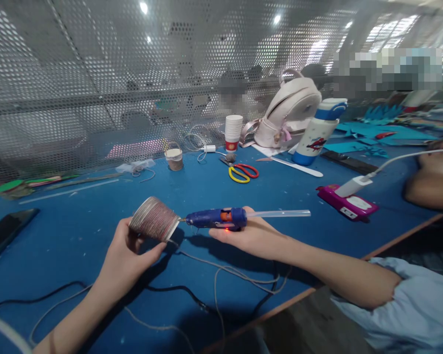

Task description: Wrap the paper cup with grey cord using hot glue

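My left hand (pixel 133 255) grips a paper cup (pixel 155 219) wound with grey and reddish cord, tilted on its side above the table. Its white rim edge faces right. In my right hand (pixel 256 236) is a blue hot glue gun (pixel 217 218), with a clear glue stick (pixel 284 214) poking out of its back and a small red light glowing. The nozzle meets or nearly meets the cup's rim edge. From the cup a loose grey cord (pixel 229 269) trails over the blue tabletop toward the right. My right fingers are partly hidden behind the gun.
Scissors (pixel 239 172), a small wrapped basket (pixel 174 160), stacked paper cups (pixel 234 132), a backpack (pixel 291 113) and a bottle (pixel 315 135) stand behind. A purple power adapter (pixel 349 202) lies right, near another person's arm (pixel 431 182). A black phone (pixel 7 231) lies left.
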`<state>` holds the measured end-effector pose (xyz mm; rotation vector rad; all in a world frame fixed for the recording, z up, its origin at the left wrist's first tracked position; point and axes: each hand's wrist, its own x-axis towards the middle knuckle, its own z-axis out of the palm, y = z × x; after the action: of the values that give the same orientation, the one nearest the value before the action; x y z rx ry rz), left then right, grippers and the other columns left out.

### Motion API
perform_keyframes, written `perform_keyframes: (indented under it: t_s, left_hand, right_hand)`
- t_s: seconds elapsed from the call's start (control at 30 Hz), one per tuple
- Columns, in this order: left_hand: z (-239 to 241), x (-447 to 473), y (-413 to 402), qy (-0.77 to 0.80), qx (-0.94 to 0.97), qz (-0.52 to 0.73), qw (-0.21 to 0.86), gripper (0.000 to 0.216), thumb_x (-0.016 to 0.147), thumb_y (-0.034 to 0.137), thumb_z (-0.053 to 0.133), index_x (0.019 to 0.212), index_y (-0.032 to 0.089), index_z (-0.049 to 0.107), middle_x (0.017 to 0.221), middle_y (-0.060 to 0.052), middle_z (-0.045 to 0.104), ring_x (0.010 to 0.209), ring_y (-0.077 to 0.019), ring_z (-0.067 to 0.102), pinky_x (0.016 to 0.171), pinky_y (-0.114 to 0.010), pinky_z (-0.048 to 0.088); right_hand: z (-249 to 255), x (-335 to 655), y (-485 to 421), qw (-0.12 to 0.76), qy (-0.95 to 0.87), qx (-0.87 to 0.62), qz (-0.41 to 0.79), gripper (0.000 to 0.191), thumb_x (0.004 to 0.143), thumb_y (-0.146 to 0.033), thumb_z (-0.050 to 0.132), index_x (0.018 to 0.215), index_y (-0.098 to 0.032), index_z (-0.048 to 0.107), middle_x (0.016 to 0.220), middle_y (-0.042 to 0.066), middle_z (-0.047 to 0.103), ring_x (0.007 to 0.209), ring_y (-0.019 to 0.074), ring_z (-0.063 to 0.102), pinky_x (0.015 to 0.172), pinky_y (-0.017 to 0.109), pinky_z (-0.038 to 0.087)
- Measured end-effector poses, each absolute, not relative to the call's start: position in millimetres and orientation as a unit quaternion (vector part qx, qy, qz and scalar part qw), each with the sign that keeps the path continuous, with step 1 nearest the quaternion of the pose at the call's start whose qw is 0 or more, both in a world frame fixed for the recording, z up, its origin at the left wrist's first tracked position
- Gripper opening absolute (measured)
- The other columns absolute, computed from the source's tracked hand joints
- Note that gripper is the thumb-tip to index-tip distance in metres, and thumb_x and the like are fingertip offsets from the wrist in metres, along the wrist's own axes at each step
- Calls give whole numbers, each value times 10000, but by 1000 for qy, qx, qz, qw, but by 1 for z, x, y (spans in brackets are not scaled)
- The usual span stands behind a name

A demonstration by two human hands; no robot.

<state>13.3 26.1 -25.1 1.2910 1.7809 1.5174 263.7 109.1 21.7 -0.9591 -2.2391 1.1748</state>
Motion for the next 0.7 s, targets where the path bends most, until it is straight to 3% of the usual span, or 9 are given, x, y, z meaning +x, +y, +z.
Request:
perform_keyframes:
  t_s: [0.53, 0.7]
  left_hand:
    - [-21, 12, 28, 659, 457, 544, 246, 495, 555, 328, 847, 886, 254, 486, 779, 32, 643, 786, -217, 688, 700, -338, 557]
    - [-19, 10, 29, 693, 466, 494, 240, 457, 632, 357, 824, 935, 253, 497, 812, 14, 664, 781, -221, 694, 686, -348, 553]
  right_hand:
    - [23, 265, 110, 232, -807, -344, 421, 273, 824, -386, 649, 647, -188, 585, 607, -35, 525, 578, 107, 447, 520, 224, 359]
    - [17, 265, 125, 246, -803, -366, 401, 264, 857, -428, 615, 767, -186, 668, 621, -35, 549, 572, 113, 465, 538, 234, 370]
